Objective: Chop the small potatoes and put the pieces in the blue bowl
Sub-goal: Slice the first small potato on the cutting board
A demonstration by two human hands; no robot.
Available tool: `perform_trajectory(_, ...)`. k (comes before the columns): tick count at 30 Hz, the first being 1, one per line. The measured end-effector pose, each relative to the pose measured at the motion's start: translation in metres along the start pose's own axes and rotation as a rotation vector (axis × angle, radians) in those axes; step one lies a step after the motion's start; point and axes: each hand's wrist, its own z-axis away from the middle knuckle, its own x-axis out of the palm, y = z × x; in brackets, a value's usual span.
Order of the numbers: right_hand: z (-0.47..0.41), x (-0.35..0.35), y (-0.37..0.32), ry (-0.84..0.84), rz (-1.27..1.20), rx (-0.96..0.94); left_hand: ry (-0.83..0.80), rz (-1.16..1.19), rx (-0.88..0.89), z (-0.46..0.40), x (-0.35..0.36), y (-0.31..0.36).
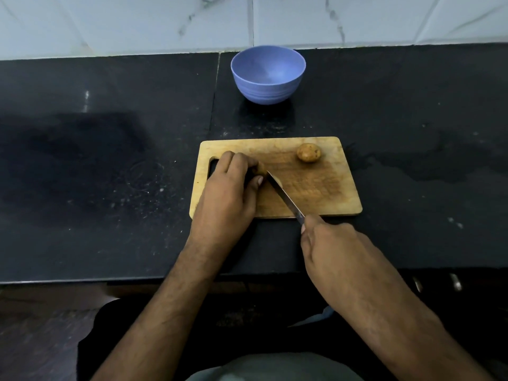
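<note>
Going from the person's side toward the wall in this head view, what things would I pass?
Right hand gripping the knife → wooden cutting board's near edge → left hand holding a potato → whole potato → bare black counter → blue bowl → tiled wall.
</note>
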Motion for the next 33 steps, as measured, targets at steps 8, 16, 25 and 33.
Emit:
perform_trajectory(8, -0.004, -0.005, 0.014, 0.019, -0.018, -0.025, -0.188, -0.062, 0.255, 0.010, -0.006, 0.008)
perform_trajectory(16, 0.003, 0.007, 0.004, 0.118, 0.009, -0.021, -0.244, -0.177, 0.248, 0.003, 0.000, 0.012)
perform_trajectory(25, -0.001, 0.008, 0.011, 0.181, -0.047, -0.053, -0.058, 0.165, -0.001, 0.019, -0.003, 0.010)
perform_trajectory(33, 0.008, 0.013, 0.004, 0.198, -0.149, -0.079, 0.003, 0.129, -0.037, 0.020, 0.004, 0.016)
